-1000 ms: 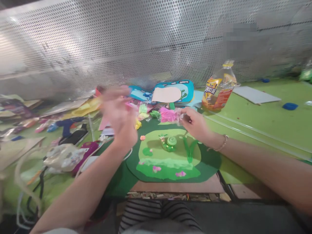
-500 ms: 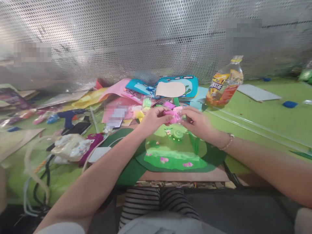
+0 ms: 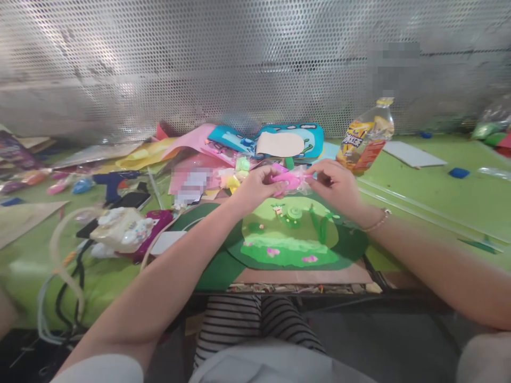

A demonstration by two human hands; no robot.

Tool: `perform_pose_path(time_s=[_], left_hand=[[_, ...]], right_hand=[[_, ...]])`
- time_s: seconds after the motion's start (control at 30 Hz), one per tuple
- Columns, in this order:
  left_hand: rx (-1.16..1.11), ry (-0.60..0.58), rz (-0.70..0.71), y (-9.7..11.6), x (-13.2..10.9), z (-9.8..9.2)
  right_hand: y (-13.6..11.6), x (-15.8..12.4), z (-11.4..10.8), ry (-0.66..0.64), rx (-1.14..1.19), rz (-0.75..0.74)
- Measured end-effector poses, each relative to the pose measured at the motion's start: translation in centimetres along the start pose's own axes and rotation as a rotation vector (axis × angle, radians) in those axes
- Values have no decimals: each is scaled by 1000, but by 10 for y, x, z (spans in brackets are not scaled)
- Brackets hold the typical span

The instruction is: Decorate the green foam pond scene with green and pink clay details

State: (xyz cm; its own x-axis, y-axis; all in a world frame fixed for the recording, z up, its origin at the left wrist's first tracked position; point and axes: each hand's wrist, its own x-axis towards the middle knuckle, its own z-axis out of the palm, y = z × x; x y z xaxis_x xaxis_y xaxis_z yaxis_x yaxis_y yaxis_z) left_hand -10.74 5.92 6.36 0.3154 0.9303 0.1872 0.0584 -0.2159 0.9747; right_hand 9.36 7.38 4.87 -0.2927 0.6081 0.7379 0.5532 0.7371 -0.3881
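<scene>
Pink modelling clay (image 3: 291,182) in a clear plastic wrapper is held between my hands, above the far edge of a green craft picture (image 3: 263,218). My left hand (image 3: 258,187) is closed on the clay's left side. At the other end, my right hand (image 3: 334,183) pinches the clear wrapper (image 3: 306,181). A green snail (image 3: 294,213), grass and small pink flowers decorate the picture, which lies on dark green sheets. Just left of the clay are a yellow packet (image 3: 232,184) and a light green packet (image 3: 242,164).
A plastic bottle (image 3: 365,138) stands at the back right, near a white board (image 3: 415,153). Decorated blue sheets (image 3: 311,137) lie against the perforated metal wall (image 3: 239,69). On the left are a blue glue gun (image 3: 113,183), a phone (image 3: 133,200), a wipes pack (image 3: 120,231) and cables.
My right hand has drawn a little to the right, so the clear wrapper now stretches between my hands. The pink clay shows more fully. The view has shifted slightly.
</scene>
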Motion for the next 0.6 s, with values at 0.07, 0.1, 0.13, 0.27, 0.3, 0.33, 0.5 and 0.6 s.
perform_pose_path(time_s=[0.07, 0.1, 0.13, 0.27, 0.3, 0.33, 0.5, 0.6], left_hand=[[43, -3, -4, -3, -1, 2], [81, -10, -6, -5, -1, 4], [116, -22, -4, -6, -2, 5], [130, -115, 13, -11, -4, 8], [113, -129, 4, -12, -4, 8], [100, -135, -7, -11, -4, 8], [24, -90, -15, -9, -3, 8], [-49, -42, -26, -10, -2, 8]], right_hand=[[1, -1, 4, -35, 77, -19], [1, -2, 7, -56, 109, -32], [2, -3, 10, -66, 133, -49], [1, -7, 21, -97, 186, -122], [0, -8, 22, -113, 181, -146], [0, -8, 22, -132, 166, -168], [-2, -5, 14, -163, 25, -218], [-2, -3, 7, -134, -21, -209]])
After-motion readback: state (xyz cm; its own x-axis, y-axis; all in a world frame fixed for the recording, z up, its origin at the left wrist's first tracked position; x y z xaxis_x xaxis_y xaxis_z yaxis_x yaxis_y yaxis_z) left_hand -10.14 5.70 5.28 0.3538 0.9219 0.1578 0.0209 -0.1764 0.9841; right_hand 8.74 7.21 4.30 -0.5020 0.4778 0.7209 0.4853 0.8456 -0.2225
